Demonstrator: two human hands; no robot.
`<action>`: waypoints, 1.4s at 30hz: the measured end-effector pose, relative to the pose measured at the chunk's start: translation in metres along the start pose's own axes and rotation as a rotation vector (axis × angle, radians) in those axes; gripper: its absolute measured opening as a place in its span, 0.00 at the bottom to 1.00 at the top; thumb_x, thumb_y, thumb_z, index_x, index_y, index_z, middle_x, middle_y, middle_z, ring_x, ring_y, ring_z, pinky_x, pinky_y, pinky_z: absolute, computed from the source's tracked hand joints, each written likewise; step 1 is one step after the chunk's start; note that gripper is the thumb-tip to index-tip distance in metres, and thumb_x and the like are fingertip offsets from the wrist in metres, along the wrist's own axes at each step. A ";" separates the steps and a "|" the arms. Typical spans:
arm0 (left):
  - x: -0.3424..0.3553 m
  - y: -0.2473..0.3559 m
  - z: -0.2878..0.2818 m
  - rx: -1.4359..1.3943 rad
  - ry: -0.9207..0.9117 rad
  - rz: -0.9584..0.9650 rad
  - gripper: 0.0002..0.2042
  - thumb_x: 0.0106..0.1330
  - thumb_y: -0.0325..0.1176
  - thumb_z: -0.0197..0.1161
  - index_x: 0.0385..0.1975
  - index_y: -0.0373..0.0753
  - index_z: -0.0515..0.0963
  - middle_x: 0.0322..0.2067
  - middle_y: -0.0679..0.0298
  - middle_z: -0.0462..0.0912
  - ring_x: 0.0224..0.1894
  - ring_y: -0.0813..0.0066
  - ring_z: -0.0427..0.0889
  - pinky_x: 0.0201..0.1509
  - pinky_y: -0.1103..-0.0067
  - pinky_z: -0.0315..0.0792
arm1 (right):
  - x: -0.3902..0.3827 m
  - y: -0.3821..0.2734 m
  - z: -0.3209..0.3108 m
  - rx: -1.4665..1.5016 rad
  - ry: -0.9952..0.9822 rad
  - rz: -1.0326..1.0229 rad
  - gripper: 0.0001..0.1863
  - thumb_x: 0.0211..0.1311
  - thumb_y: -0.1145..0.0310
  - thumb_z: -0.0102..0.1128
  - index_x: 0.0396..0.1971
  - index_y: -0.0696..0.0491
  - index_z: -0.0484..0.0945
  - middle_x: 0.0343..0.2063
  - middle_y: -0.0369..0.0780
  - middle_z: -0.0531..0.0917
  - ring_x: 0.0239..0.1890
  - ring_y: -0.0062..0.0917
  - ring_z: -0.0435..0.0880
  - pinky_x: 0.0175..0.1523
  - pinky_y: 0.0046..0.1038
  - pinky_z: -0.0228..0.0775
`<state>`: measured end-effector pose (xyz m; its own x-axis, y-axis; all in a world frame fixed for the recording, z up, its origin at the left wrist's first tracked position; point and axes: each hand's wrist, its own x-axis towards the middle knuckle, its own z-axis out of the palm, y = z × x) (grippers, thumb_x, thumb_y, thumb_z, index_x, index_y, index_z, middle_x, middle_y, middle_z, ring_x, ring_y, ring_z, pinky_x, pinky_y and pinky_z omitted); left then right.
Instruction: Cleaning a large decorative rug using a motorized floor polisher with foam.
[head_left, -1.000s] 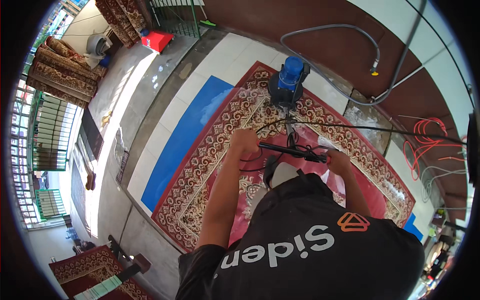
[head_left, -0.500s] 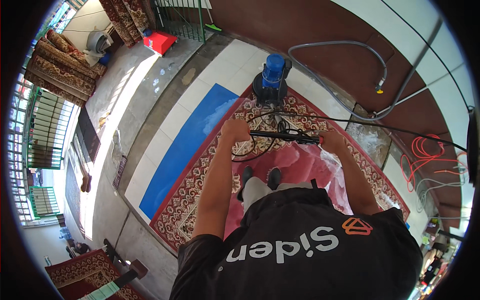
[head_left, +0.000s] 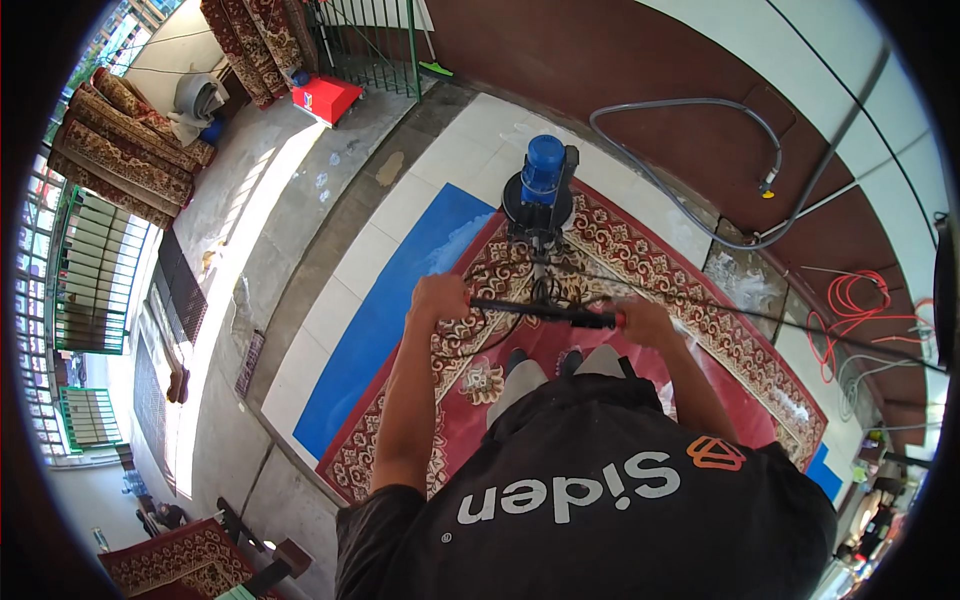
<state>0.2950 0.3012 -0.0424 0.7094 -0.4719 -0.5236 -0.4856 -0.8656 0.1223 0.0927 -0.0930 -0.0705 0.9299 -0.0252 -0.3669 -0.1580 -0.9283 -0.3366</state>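
Observation:
I stand on a red, cream-patterned rug (head_left: pixel 665 270). My left hand (head_left: pixel 438 298) is closed round the left end of a black handlebar (head_left: pixel 536 310), and my right hand (head_left: pixel 646 323) grips its right end. The bar joins an upright floor machine (head_left: pixel 543 175) with a blue motor and a round dark base, resting on the rug's far corner. Loops of black cable (head_left: pixel 700 300) hang about the bar and stretch off to the right. Whitish foam (head_left: pixel 785 408) lies on parts of the rug. My feet show below the bar, partly hidden by my legs.
Blue mat (head_left: pixel 385 290) under the rug on white tiles; grey hose (head_left: pixel 680 108) along the maroon wall; coiled red hose (head_left: pixel 855 295) at right; red box (head_left: pixel 326 96), green gate (head_left: pixel 365 45), rolled and hung carpets (head_left: pixel 125 150) at back left; another rug (head_left: pixel 170 560) lower left.
My hands, the handlebar's left end and the machine have shifted left across the rug, both hands still gripping. The surroundings sit slightly lower and further right in the view.

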 end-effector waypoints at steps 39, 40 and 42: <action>0.098 -0.005 -0.031 0.042 0.015 0.127 0.14 0.44 0.41 0.70 0.33 0.49 0.92 0.35 0.57 0.92 0.40 0.54 0.92 0.45 0.60 0.85 | 0.064 0.028 0.023 0.032 0.053 0.198 0.16 0.61 0.64 0.57 0.47 0.47 0.86 0.38 0.52 0.89 0.45 0.53 0.88 0.51 0.52 0.80; 0.097 -0.009 -0.034 0.036 0.006 0.115 0.14 0.45 0.42 0.70 0.33 0.49 0.92 0.35 0.57 0.92 0.41 0.54 0.92 0.45 0.60 0.85 | 0.068 0.023 0.016 0.002 0.018 0.188 0.16 0.61 0.62 0.59 0.47 0.47 0.86 0.39 0.51 0.89 0.46 0.51 0.88 0.51 0.51 0.81; 0.091 -0.016 -0.037 0.031 0.008 0.102 0.14 0.46 0.41 0.70 0.33 0.47 0.92 0.36 0.56 0.92 0.41 0.54 0.92 0.46 0.61 0.85 | 0.071 0.013 0.006 -0.025 0.030 0.152 0.16 0.59 0.62 0.60 0.46 0.46 0.86 0.39 0.49 0.90 0.46 0.50 0.89 0.51 0.50 0.81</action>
<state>0.3866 0.2659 -0.0604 0.6593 -0.5585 -0.5033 -0.5708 -0.8076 0.1484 0.1546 -0.1047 -0.1062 0.9056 -0.1769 -0.3855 -0.2895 -0.9220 -0.2570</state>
